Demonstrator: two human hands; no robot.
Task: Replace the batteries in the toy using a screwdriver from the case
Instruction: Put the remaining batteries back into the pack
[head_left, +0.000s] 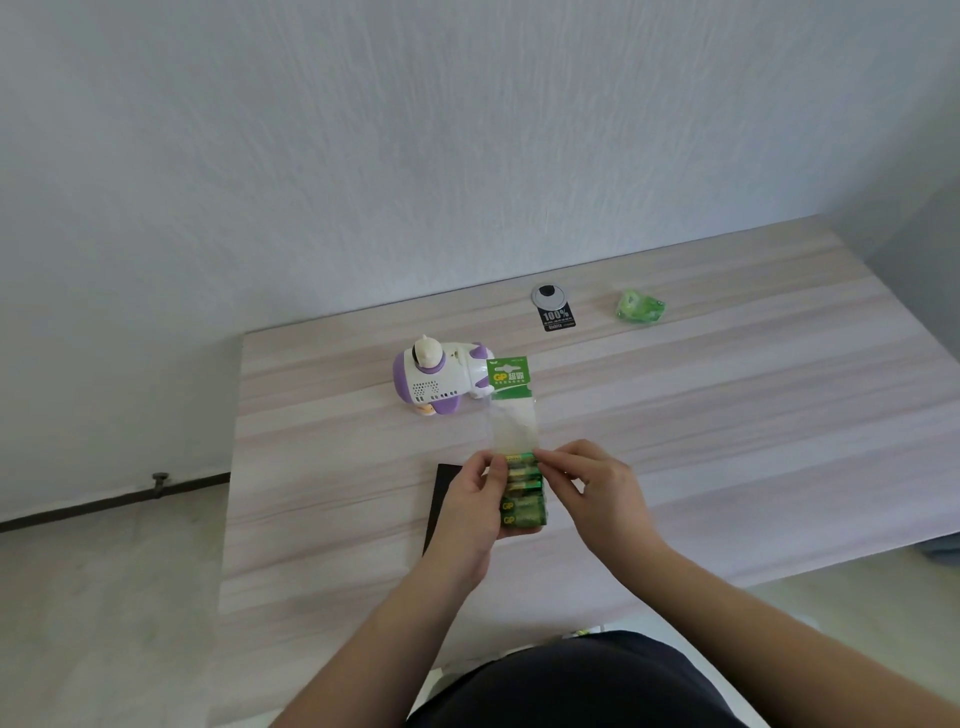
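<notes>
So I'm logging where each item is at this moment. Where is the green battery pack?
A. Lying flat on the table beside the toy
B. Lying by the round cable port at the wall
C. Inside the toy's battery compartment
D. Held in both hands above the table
D: the left hand and right hand both pinch the battery pack at its sides, nearer the camera than the toy.

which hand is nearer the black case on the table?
Left. The left hand hangs over the black case, covering its right part, while the right hand sits further right, beyond the battery pack that both hands hold.
</notes>
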